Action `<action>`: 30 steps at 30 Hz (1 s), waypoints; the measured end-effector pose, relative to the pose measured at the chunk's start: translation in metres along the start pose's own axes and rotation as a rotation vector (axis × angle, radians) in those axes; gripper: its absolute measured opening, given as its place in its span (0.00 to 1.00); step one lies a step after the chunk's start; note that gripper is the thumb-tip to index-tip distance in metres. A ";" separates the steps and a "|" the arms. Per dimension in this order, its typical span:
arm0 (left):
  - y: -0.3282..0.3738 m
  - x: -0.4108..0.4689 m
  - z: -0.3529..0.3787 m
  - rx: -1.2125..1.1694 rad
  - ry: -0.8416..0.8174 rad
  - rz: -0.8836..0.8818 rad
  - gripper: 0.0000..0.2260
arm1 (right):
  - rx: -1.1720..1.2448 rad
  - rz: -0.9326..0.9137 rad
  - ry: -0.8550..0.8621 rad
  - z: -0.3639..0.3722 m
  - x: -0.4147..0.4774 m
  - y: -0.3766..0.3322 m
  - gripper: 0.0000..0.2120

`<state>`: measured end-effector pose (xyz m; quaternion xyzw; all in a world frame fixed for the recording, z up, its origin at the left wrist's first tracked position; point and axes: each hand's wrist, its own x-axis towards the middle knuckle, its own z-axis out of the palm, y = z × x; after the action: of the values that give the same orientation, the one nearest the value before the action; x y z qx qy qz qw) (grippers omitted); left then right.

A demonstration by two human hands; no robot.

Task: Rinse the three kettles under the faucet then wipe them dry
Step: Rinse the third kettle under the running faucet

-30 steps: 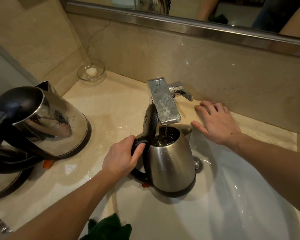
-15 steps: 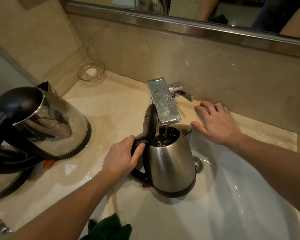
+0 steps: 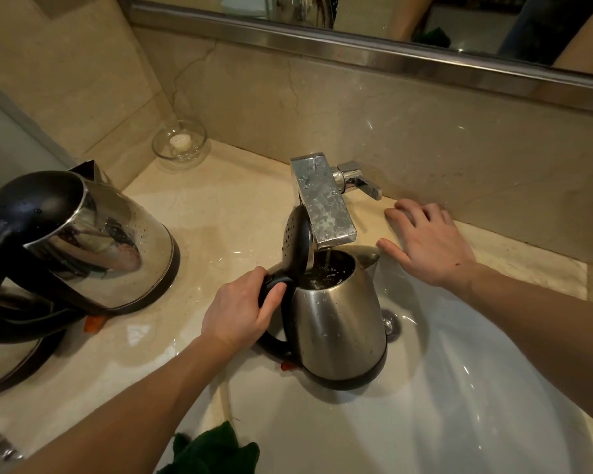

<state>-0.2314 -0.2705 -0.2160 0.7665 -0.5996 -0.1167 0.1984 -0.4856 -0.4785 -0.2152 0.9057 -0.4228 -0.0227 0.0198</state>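
Note:
A steel kettle (image 3: 339, 323) stands in the white sink (image 3: 476, 388) with its black lid tipped up, directly under the square chrome faucet (image 3: 322, 200). A thin stream of water runs into its mouth. My left hand (image 3: 240, 309) grips its black handle. My right hand (image 3: 428, 241) rests flat, fingers spread, on the counter just right of the faucet, below its lever (image 3: 360, 183). A second steel kettle (image 3: 93, 241) with a black lid stands wet on the counter at left. Part of a third kettle (image 3: 11, 364) shows at the lower left edge.
A small glass dish (image 3: 180, 143) holding a white piece sits in the back corner. A dark green cloth (image 3: 216, 453) lies at the sink's near rim. The drain (image 3: 390, 325) shows beside the kettle. A mirror runs along the wall above the marble backsplash.

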 end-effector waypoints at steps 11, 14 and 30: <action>0.000 0.000 0.001 0.007 -0.010 -0.005 0.24 | 0.014 0.005 0.011 0.001 -0.001 0.000 0.30; 0.000 0.000 0.001 0.014 0.002 -0.004 0.24 | 0.021 0.006 0.017 0.001 -0.001 0.000 0.30; 0.001 0.000 -0.001 -0.009 -0.004 0.011 0.25 | 0.011 -0.002 0.023 0.000 -0.001 0.000 0.29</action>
<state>-0.2313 -0.2706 -0.2145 0.7622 -0.6034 -0.1199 0.2013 -0.4860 -0.4779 -0.2149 0.9064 -0.4218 -0.0098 0.0197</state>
